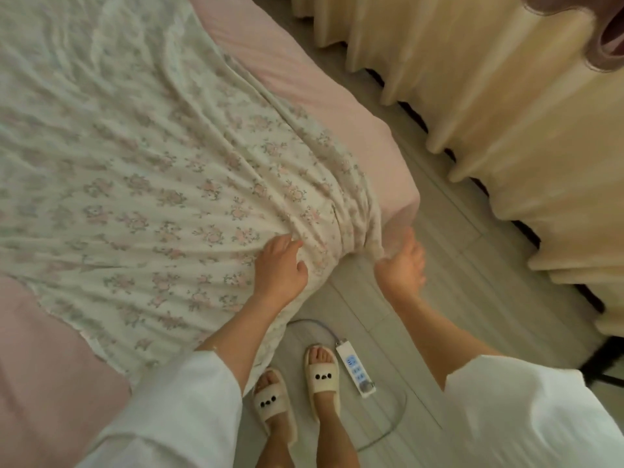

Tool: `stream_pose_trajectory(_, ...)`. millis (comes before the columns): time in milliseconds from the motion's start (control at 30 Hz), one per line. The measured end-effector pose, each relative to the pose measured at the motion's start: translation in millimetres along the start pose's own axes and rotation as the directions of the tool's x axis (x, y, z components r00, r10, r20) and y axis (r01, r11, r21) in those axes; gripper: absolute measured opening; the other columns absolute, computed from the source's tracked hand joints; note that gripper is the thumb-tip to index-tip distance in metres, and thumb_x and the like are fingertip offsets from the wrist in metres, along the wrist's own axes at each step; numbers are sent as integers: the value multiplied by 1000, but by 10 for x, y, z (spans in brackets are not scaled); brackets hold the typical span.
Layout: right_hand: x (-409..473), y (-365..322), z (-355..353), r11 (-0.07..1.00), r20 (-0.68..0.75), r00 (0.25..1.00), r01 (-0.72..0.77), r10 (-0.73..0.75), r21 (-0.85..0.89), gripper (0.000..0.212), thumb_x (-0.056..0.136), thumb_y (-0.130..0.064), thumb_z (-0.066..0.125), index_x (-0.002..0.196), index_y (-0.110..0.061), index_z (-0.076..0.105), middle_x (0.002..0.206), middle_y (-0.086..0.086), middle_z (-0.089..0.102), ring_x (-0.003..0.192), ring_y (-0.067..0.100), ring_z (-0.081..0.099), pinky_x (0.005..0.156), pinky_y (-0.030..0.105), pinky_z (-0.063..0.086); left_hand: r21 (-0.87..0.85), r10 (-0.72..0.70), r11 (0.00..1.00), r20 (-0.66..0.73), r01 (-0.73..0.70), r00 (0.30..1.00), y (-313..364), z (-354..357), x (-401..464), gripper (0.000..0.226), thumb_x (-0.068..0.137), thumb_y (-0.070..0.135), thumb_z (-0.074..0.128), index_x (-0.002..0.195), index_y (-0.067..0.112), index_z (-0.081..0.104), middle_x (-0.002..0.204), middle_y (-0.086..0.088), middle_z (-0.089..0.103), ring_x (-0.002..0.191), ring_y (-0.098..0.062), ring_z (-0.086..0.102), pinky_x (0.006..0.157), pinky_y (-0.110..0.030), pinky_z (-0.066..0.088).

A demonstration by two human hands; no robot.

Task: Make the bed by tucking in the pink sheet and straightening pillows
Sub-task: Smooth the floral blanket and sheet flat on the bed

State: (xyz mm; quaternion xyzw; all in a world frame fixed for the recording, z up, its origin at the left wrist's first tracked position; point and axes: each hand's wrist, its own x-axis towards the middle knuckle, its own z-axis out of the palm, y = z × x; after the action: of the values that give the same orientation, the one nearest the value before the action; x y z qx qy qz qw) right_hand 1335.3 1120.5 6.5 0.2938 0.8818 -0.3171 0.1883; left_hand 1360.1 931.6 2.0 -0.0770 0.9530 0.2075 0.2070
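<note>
A person stands at the corner of a bed, seen from above through a camera worn on the head. A floral cover (pixel 152 184), pale with small pink flowers, spreads from the centre of the view out toward nine and eleven o'clock, and its cloth gathers into tight folds at the bed corner, just right of centre. The pink sheet (pixel 337 96) lies beneath it, bare along the bed edge from twelve toward three o'clock and again at eight o'clock in the lower left. The left hand (pixel 282 265) rests just below centre on the floral cover, fingers loosely spread and slightly bent, their tips touching the gathered folds. The right hand (pixel 403 261) is at about four o'clock from the centre, right at the bed corner, blurred; its fingers appear to curl around the bunched end of the floral cover, with the pink sheet's corner just beyond the fingertips, though the exact grip cannot be told. Both arms wear white sleeves (pixel 189 407). At six o'clock, two feet in cream slippers (pixel 297 390) stand on a pale plank floor (pixel 456 265), with a white power strip (pixel 356 366) and its cable just beside the right foot. Cream curtains (pixel 506 113) hang from one to four o'clock.
</note>
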Motion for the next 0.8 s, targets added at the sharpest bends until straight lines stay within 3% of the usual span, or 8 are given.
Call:
stream_pose_trajectory(133, 2, -158, 253, 946, 165, 936, 322, -312, -35, 59, 89, -10, 38, 146, -19, 26, 150, 11, 30, 137, 30, 29, 108, 44, 32, 116, 3, 993, -109, 10, 994, -77, -53, 80, 50, 92, 21, 44, 141, 24, 34, 156, -4, 18, 145, -26, 5, 115, -54, 9)
stream_pose_trajectory(233, 17, -340, 422, 875, 263, 859, 476, -440, -92, 54, 97, -20, 35, 149, -21, 21, 156, 10, 17, 144, 29, 15, 116, 42, 18, 179, -28, 982, -151, 55, 988, -232, -115, 141, 63, 92, 35, 48, 147, 32, 18, 159, -5, 5, 145, -29, -8, 111, -63, -1)
stream_pose_trajectory(333, 104, -591, 616, 752, 339, 775, 618, -533, -230, 55, 99, -32, 30, 150, -28, 11, 160, 7, 0, 147, 30, -4, 120, 46, 3, 230, -139, 957, -170, 176, 976, -498, -172, 224, 86, 83, 64, 47, 149, 35, -1, 158, -7, -10, 143, -33, -17, 107, -67, -6)
stream_pose_trajectory(433, 231, -808, 830, 715, 467, 766, 615, -442, -333, 68, 93, -55, 32, 147, -40, -5, 157, 1, -20, 142, 39, -21, 114, 62, 1, 224, -258, 937, -74, 268, 963, -711, -212, 329, 107, 68, 83, 45, 145, 40, -15, 156, -3, -23, 140, -35, -26, 105, -70, -4)
stream_pose_trajectory(533, 378, -945, 1005, 702, 543, 782, 571, -307, -425, 83, 84, -69, 37, 145, -42, -12, 153, 0, -33, 138, 42, -28, 111, 68, 0, 212, -263, 946, 59, 245, 963, -851, -217, 498, 112, 62, 86, 48, 143, 44, -17, 154, 2, -29, 139, -34, -29, 105, -72, 0)
stream_pose_trajectory(800, 493, -1152, 1199, 695, 535, 821, 502, -197, -515, 76, 90, -62, 37, 145, -44, -12, 152, 0, -35, 137, 44, -29, 106, 71, -6, 114, -237, 969, 172, 220, 956, -1044, -225, 752, 110, 62, 83, 53, 142, 49, -15, 154, 7, -28, 138, -28, -34, 104, -70, -6)
